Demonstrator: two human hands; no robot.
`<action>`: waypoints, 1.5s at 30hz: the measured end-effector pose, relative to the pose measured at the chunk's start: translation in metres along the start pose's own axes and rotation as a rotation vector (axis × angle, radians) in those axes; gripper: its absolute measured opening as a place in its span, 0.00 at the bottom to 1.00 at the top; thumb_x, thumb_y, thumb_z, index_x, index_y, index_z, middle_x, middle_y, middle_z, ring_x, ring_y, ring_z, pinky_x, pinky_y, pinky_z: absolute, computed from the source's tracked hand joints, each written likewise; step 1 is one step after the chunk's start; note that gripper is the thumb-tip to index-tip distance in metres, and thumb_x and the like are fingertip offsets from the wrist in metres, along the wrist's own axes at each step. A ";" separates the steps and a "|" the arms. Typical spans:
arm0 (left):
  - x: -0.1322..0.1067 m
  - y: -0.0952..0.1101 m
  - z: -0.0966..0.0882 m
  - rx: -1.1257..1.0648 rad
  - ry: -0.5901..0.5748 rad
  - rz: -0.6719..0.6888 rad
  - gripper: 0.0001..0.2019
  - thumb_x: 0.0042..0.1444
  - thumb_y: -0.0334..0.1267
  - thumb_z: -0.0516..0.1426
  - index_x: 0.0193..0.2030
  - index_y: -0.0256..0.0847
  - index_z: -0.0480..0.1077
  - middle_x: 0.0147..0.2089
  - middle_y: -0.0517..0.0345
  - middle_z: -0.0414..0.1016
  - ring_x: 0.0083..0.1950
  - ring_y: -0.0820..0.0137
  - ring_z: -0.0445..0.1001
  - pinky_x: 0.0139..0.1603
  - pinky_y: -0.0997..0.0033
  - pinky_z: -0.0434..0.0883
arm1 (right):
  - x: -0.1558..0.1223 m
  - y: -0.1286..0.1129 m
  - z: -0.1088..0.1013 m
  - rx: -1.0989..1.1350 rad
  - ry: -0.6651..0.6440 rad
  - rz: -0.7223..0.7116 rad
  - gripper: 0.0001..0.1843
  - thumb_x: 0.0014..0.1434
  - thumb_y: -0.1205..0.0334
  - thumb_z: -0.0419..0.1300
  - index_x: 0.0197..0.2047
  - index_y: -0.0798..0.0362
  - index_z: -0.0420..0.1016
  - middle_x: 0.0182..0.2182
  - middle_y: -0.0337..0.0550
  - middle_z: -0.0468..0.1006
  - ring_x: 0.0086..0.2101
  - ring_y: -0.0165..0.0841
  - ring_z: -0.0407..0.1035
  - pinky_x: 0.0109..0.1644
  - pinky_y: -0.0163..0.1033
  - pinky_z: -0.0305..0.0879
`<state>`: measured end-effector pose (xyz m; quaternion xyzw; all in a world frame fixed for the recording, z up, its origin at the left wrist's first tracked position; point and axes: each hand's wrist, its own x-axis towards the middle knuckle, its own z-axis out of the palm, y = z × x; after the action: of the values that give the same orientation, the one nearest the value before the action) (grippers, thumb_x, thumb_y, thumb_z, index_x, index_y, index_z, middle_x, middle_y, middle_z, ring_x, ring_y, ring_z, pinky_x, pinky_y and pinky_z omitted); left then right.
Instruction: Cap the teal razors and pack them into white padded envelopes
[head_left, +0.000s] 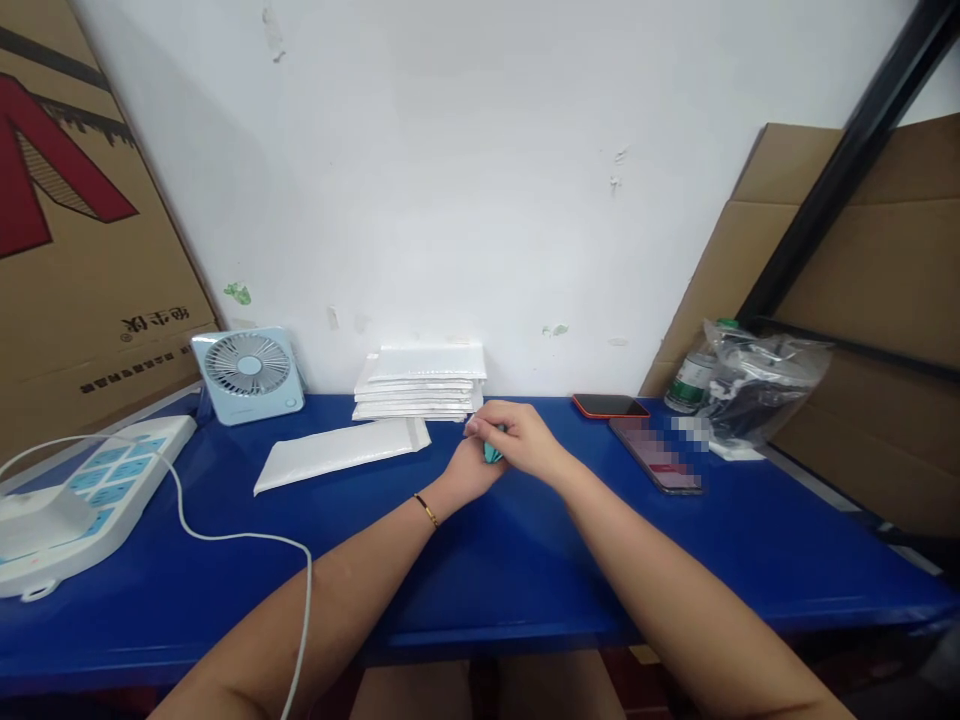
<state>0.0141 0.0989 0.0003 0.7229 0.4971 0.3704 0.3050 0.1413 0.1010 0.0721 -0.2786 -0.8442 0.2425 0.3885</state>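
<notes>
My two hands meet over the middle of the blue table (525,560). My right hand (517,438) lies on top, its fingers curled round a small teal object (492,454). Under and behind it, my left hand (466,470) is closed against the same object; a thin bracelet circles that wrist. Just past my hands stands a stack of white padded mailers (421,385), and one loose white mailer (341,450) lies flat to the left of it.
A small pale blue fan (247,372) stands at the back left, with a white power strip (75,500) and its cable (247,540) near it. Two phones (660,455) and a clear plastic bag (757,385) lie at the right. Cardboard boxes flank both sides.
</notes>
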 end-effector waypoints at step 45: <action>-0.061 -0.022 -0.112 0.874 -0.165 -0.024 0.32 0.39 0.58 0.59 0.50 0.42 0.67 0.48 0.50 0.70 0.51 0.56 0.69 0.49 0.60 0.64 | -0.054 0.022 -0.006 -1.070 -0.407 0.367 0.12 0.58 0.62 0.51 0.39 0.55 0.73 0.35 0.54 0.78 0.36 0.45 0.74 0.37 0.44 0.64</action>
<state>-0.1044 0.0567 0.0284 0.8054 0.5893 0.0629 0.0137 0.1813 0.0829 0.0336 -0.5246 -0.8446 -0.1045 -0.0234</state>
